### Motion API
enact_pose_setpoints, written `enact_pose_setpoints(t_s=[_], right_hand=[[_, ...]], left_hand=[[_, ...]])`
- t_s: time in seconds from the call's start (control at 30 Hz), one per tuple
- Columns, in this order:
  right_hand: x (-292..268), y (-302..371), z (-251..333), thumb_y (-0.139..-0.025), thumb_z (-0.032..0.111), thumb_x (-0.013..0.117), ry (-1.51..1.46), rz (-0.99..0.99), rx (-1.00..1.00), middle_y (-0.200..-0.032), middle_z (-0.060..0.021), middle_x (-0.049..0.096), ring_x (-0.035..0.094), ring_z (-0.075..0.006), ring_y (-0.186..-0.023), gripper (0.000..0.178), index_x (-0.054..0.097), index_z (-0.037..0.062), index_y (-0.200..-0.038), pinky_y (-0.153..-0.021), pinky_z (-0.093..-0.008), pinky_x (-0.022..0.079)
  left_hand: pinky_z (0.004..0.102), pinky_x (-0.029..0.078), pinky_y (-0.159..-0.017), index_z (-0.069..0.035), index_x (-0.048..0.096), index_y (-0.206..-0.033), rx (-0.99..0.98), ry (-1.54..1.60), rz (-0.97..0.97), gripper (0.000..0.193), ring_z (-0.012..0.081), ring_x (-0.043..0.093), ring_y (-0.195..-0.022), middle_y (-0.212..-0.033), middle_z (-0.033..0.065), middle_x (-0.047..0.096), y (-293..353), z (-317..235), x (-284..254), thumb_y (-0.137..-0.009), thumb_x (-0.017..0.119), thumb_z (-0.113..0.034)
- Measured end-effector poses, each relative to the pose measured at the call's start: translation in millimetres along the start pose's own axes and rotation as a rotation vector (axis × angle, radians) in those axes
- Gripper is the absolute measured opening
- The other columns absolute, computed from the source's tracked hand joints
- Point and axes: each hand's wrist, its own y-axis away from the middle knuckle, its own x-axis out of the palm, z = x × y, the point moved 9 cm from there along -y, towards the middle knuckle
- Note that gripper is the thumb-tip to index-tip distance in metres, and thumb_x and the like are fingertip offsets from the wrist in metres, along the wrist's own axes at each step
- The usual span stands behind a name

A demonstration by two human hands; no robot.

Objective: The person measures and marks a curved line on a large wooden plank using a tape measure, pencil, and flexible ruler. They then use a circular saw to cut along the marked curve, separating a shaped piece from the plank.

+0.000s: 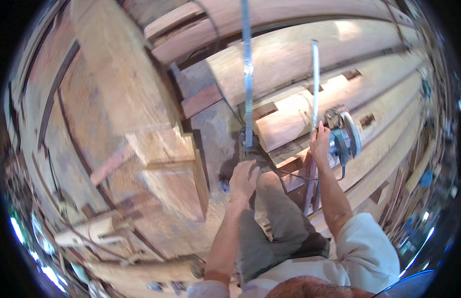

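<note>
Head view: bare right hand (pixel 320 143) bent round a thin yellowish stick (pixel 309 120), its fingers closed on it as far as I can make out; blur hides the exact grip. Stick is slender and straight, slanting up out of the hand over the near end of a slotted beam (pixel 280 126). Just beside the same hand, a narrow metal strip (pixel 315 84) with a pale sheen runs away across the beam; whether the hand touches it, cannot tell.

Left hand (pixel 244 180): fingers loosely curled, close to the knee of dull grey-green trousers (pixel 290 218). Cannot tell whether they grasp anything. Just beyond them lies the lower end of a longer metal strip (pixel 248 89), bluish grey, straight, flat, with bright glints.

Power saw (pixel 345 139), right of the right hand: blue-green housing, curved silvery guard, resting among the beams; dark cord (pixel 302 177) loops below it.

Materials: slotted beam is pale pinkish wood, smooth, rounded along its length, with sharp-edged rectangular slots; neighbouring beams lie alongside, similar in tone. To the left, a large squared timber (pixel 126 84), tan, flat-faced, stepped at its near end. Ground (pixel 218 144) beneath greyish brown, stained.
</note>
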Motion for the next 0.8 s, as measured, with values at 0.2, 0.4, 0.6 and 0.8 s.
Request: enact_pose_setpoints(t_s=[0.2, 0.4, 0.6, 0.8], right_hand=[[107.8, -71.5, 161.0, -0.094, 0.038, 0.083, -0.359, 0.450, 0.070, -0.104, -0.0218, 0.072, 0.070, -0.0362, -0.100, 0.054, 0.067, -0.0007, -0.129, -0.089, -0.0466, 0.054], [164.9, -107.6, 195.2, -0.099, 0.024, 0.075, -0.469, 0.345, -0.070, -0.097, -0.0099, 0.071, 0.063, -0.0209, -0.088, 0.033, 0.070, -0.0016, -0.118, -0.084, -0.0379, 0.052], [4.0, -19.3, 293.5, -0.105, 0.013, 0.069, -0.696, 0.484, -0.240, -0.103, -0.0084, 0.072, 0.063, -0.0133, -0.089, 0.026, 0.067, -0.0012, -0.126, -0.081, -0.0295, 0.051], [-22.5, 97.2, 329.3, -0.107, 0.010, 0.065, -0.861, 0.870, -0.243, -0.108, -0.0096, 0.075, 0.067, -0.0135, -0.094, 0.022, 0.067, -0.0002, -0.127, -0.085, -0.0306, 0.054]], left_hand=[[0.0445, 0.056, -0.089, -0.002, 0.073, -0.117, -0.347, -0.032, 0.095, 0.026, 0.0374, 0.070, -0.100, -0.109, 0.0171, 0.072, 90.9, 64.8, 3.7, -0.098, 0.073, -0.021], [0.0422, 0.057, -0.083, -0.002, 0.073, -0.118, -0.538, 0.089, -0.050, 0.027, 0.0296, 0.071, -0.090, -0.107, 0.0149, 0.073, 108.2, 93.1, -10.2, -0.100, 0.073, -0.022], [0.0362, 0.057, -0.084, -0.001, 0.073, -0.121, -0.627, 0.389, -0.318, 0.030, 0.0245, 0.071, -0.095, -0.112, 0.0165, 0.072, 89.1, 87.9, -64.0, -0.102, 0.073, -0.023], [0.0384, 0.058, -0.086, 0.000, 0.046, -0.156, -0.213, 0.783, -0.627, 0.062, 0.0195, 0.067, -0.104, -0.130, 0.0137, 0.066, 40.8, 96.6, -159.7, -0.110, 0.060, -0.040]])
